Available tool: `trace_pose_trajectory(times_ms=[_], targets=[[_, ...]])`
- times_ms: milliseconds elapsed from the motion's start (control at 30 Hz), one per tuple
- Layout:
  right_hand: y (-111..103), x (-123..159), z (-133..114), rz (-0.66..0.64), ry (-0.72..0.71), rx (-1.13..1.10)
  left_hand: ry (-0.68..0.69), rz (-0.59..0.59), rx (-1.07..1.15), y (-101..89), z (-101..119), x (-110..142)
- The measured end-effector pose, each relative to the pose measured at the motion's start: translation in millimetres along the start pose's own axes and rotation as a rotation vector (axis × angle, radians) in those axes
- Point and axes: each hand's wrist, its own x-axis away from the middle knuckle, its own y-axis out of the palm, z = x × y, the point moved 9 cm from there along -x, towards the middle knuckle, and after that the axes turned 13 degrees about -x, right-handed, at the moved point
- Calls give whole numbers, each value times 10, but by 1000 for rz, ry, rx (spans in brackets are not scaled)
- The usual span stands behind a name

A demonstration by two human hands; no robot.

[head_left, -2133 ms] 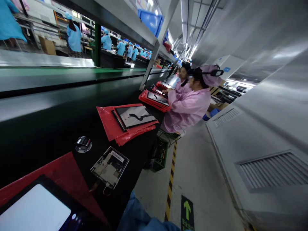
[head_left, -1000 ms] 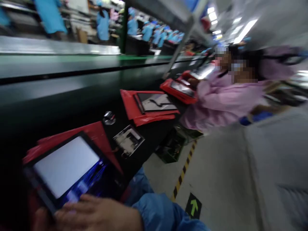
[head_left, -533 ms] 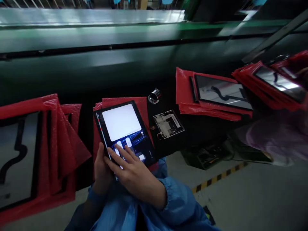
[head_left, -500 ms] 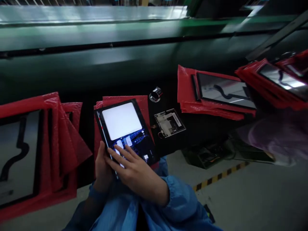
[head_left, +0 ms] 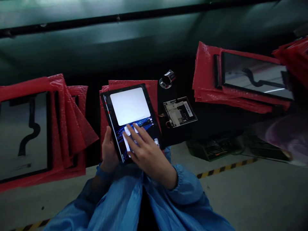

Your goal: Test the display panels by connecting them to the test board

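Observation:
A lit touchscreen panel (head_left: 130,106) lies tilted in front of me, showing a white block and blue scribbled lines on black. My left hand (head_left: 110,150) grips its lower left edge, the fingers hidden underneath. Spread across the lower part of the glass are the fingers of my right hand (head_left: 148,149), which holds nothing. Under the panel's far end is red bubble wrap (head_left: 134,84). Just right of the panel sits a bare circuit board (head_left: 179,112) with a white label, and a thin lead shows between them.
Red bubble-wrap sleeves (head_left: 62,128) with a screen panel (head_left: 33,138) on top are stacked at left. Another stack holds a panel (head_left: 255,75) at right. A shiny metal cylinder (head_left: 167,78) stands behind the board. A green bin (head_left: 211,149) is below the table.
The view has tilted downward, so the table things sit higher and further right. My right hand has shifted over the glass with its fingers spread; more blue lines show on the screen.

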Motion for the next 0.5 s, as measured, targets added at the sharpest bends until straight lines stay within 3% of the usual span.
trace_pose_trajectory(times_ms=[100, 200, 267, 400, 500], targets=[[80, 2, -148, -57, -145, -83, -3, 59, -20, -67, 28, -3], [-80, 32, 49, -7, -63, -97, 5, 13, -72, 18, 28, 11], [-287, 96, 276, 90, 48, -66, 34, -13, -88, 80, 31, 24], [-726, 337, 613, 353, 185, -22, 103, 68, -89, 22, 58, 33], [-844, 479, 698, 447, 203, -25, 131, 52, -98, -2, 77, 15]])
